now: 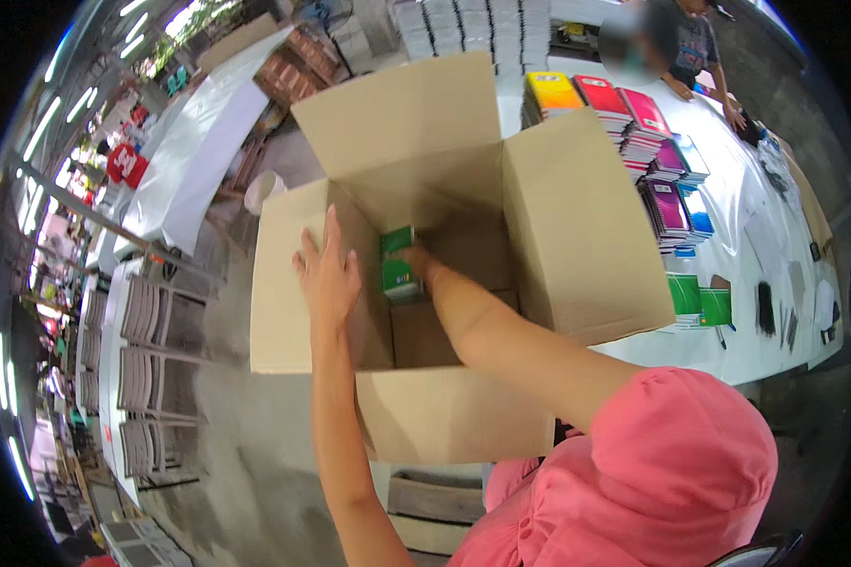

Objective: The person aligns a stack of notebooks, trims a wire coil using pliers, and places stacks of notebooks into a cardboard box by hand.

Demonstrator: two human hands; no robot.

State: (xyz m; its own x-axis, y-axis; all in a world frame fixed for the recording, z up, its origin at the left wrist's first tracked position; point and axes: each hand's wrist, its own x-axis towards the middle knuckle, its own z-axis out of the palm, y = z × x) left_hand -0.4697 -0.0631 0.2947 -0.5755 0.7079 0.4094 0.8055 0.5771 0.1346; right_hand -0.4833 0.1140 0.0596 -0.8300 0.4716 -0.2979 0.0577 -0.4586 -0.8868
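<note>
An open cardboard box (444,406) stands before me with its flaps folded out. Deep inside, by its left wall, is a small stack of green notebooks (400,277). My right hand (420,262) reaches down into the box and grips this stack from its right side; part of the fingers is hidden. At the left flap (279,283), my left hand (331,279) lies against the cardboard near the box's left edge, its fingers spread and holding nothing.
On the white table (756,274) at right are stacks of yellow notebooks (551,93), red notebooks (602,94), purple notebooks (667,206) and green notebooks (700,302). Another person (695,47) leans at its far side. Stacked chairs (151,312) and a white bucket (265,189) stand left.
</note>
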